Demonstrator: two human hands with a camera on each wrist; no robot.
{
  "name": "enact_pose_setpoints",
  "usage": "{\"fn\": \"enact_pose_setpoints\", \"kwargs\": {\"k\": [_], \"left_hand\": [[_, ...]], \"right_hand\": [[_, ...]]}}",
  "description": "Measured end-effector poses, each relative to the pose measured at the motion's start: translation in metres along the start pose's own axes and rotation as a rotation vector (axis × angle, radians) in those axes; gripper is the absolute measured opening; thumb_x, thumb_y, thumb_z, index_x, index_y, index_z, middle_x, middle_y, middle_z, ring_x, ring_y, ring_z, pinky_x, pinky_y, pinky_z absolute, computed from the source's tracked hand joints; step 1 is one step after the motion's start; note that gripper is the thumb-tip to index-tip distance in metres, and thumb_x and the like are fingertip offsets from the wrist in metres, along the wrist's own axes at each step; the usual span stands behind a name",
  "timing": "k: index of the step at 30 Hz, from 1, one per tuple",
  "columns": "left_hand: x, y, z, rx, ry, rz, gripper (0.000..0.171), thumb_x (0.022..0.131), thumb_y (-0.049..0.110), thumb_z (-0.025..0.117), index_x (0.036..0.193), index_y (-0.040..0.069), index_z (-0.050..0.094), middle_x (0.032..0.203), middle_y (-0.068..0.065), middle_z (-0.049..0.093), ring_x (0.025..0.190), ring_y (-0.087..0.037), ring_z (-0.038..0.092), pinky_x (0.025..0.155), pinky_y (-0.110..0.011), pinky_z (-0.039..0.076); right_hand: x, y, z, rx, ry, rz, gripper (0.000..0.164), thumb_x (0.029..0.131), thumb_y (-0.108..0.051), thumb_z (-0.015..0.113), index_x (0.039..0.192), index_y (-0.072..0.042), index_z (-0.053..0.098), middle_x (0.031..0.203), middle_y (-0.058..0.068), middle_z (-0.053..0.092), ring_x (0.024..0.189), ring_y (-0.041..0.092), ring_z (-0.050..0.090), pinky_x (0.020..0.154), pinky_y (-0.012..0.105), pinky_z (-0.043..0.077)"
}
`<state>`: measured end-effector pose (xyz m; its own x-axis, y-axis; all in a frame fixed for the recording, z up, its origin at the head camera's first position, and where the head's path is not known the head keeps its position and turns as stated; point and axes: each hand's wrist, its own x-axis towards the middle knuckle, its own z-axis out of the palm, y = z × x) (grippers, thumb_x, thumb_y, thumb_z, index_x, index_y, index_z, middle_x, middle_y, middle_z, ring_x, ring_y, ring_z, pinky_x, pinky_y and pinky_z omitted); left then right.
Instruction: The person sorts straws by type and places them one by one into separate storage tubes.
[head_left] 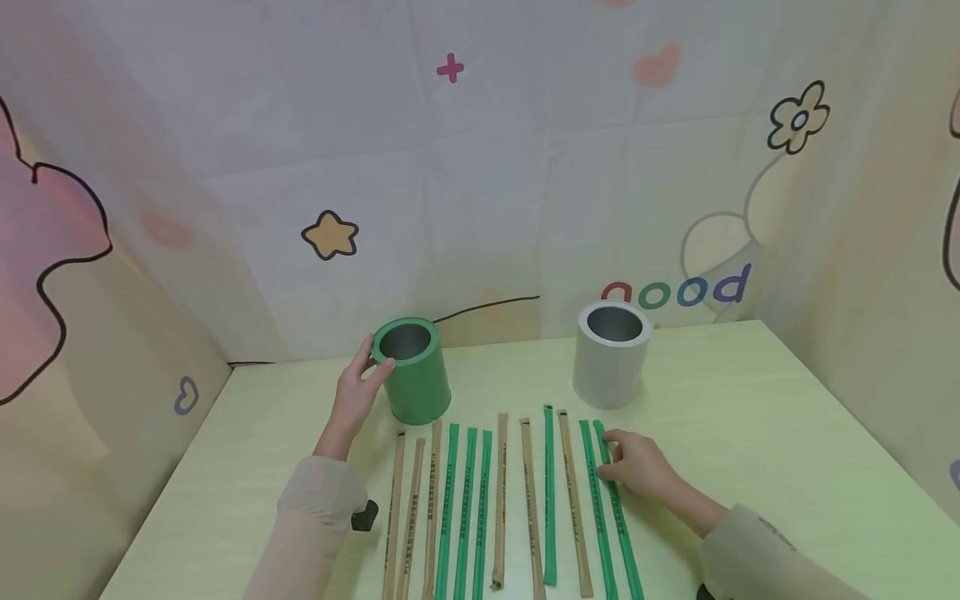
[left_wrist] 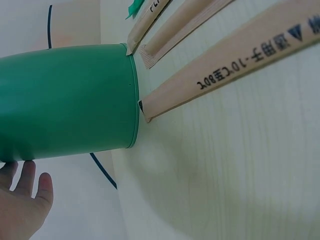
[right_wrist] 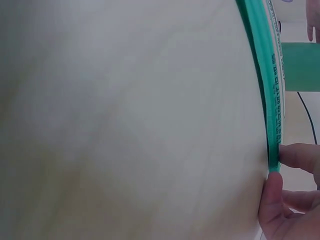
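My left hand (head_left: 356, 402) touches the rim and side of a green cylindrical cup (head_left: 420, 387), thumb at the front rim, fingers on its left. In the left wrist view, fingertips (left_wrist: 25, 175) rest along the wall of that cup (left_wrist: 70, 100). With thumb and forefinger, my right hand (head_left: 645, 467) pinches the far end of the rightmost green wrapped straw (head_left: 622, 533), which lies along the table. The right wrist view has this straw (right_wrist: 270, 95) running up from between the fingers. Several green and brown paper-wrapped straws (head_left: 501, 500) lie side by side between the hands.
A white cylindrical cup (head_left: 611, 367) stands upright at the back right, beyond the straws. The pale wooden table (head_left: 757, 433) ends against a patterned cloth backdrop (head_left: 487, 192). Cloth also closes off both sides.
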<state>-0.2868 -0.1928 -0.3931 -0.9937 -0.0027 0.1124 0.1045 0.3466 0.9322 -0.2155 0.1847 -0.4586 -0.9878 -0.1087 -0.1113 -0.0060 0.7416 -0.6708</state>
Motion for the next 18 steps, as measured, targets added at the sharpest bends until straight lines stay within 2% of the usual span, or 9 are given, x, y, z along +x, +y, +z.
{"fn": "enact_pose_setpoints", "kwargs": {"k": [3, 10, 18], "left_hand": [[-0.003, 0.005, 0.0, 0.0, -0.001, 0.002, 0.064, 0.09, 0.028, 0.048, 0.143, 0.015, 0.014, 0.148, -0.005, 0.019, 0.131, -0.027, 0.025, 0.102, -0.051, 0.025], [0.009, -0.018, 0.001, 0.027, 0.018, 0.04, 0.066, 0.088, 0.04, 0.048, 0.142, 0.023, 0.014, 0.147, 0.0, 0.02, 0.131, -0.024, 0.027, 0.101, -0.05, 0.029], [0.01, -0.019, 0.002, 0.035, 0.019, 0.042, 0.066, 0.088, 0.04, 0.048, 0.142, 0.023, 0.014, 0.147, -0.001, 0.021, 0.131, -0.024, 0.027, 0.1, -0.05, 0.029]], "right_hand": [[0.0, -0.001, 0.0, -0.019, 0.005, -0.007, 0.053, 0.075, -0.007, 0.066, 0.12, 0.01, 0.045, 0.063, 0.003, 0.05, 0.045, 0.011, 0.045, 0.044, 0.024, 0.037], [0.002, 0.003, 0.001, -0.018, 0.026, -0.008, 0.049, 0.074, -0.001, 0.06, 0.119, 0.012, 0.046, 0.063, 0.004, 0.049, 0.042, 0.01, 0.042, 0.043, 0.022, 0.036], [0.001, 0.001, 0.0, -0.015, 0.026, 0.01, 0.051, 0.072, 0.004, 0.055, 0.12, 0.015, 0.044, 0.062, 0.004, 0.048, 0.039, 0.009, 0.041, 0.041, 0.021, 0.038]]}}
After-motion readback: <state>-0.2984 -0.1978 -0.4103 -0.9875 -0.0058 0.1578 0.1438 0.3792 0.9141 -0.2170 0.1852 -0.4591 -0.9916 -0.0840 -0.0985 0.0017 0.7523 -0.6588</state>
